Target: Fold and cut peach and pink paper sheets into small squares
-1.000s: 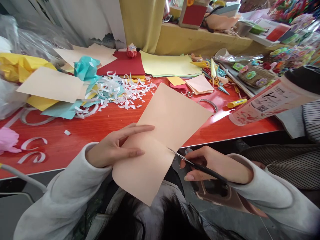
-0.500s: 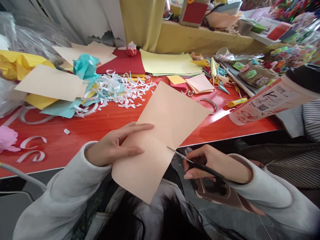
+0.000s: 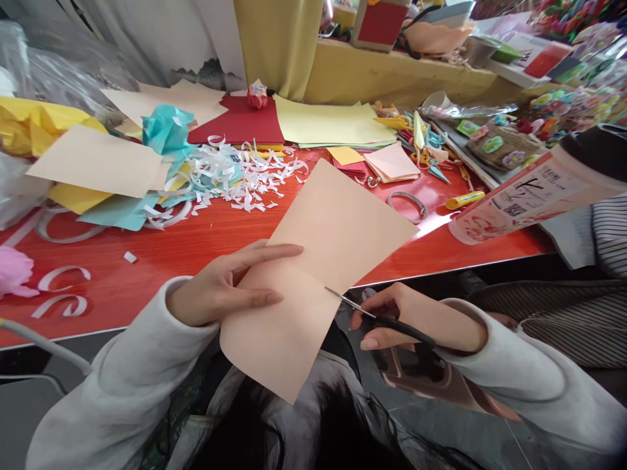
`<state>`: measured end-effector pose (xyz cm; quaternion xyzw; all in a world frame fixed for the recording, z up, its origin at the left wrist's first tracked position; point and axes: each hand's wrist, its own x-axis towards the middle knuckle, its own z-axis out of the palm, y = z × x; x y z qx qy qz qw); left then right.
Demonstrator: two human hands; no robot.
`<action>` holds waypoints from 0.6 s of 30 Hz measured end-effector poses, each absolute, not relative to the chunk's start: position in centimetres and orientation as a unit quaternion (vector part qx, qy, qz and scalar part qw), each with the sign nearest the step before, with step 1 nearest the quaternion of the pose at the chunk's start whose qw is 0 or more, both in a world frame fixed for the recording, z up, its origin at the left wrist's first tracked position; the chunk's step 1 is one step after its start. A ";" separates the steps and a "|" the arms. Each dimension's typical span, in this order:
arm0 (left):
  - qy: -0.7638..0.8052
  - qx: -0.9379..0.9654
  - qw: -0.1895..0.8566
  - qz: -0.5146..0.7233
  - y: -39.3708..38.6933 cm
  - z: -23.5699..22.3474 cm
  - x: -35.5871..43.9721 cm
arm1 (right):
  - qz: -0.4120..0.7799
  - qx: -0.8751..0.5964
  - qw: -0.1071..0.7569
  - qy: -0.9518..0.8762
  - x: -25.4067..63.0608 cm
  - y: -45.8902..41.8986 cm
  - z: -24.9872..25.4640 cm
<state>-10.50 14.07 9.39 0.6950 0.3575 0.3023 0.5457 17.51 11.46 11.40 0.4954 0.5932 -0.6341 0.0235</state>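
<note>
A sheet of peach paper (image 3: pixel 343 225) slants over the front edge of the red table (image 3: pixel 215 241), its lower half bent towards me. My left hand (image 3: pixel 230 284) grips the sheet's left side, thumb and forefinger lying on the paper and the other fingers hidden beneath. In my right hand (image 3: pixel 396 316) is a pair of black-handled scissors (image 3: pixel 404 328). Their thin blades lie across the right edge of the sheet, at a cut between the upper and lower halves. Part of the handle is covered by my fingers.
White paper shreds (image 3: pixel 235 173) and a crumpled teal paper (image 3: pixel 169 134) lie at the left. Yellow sheets (image 3: pixel 333 124) are stacked at the back. On the right stand a tall cup (image 3: pixel 529 192) and a ring of tape (image 3: pixel 407 205). A person in striped clothing (image 3: pixel 529 320) sits at the right.
The scissors and my right hand have shifted slightly left, further into the sheet. The upper half's right corner has swung a little right and down. My left hand has barely moved.
</note>
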 end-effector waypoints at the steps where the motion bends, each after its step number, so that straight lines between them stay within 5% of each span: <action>1: 0.356 0.686 0.558 0.303 14.0 9.4 -10.5 | -0.635 0.492 0.024 0.595 17.5 11.5 11.4; 18: 0.356 0.694 0.552 0.293 14.0 9.2 -10.1 | -0.620 0.476 -0.004 0.624 17.0 11.2 10.9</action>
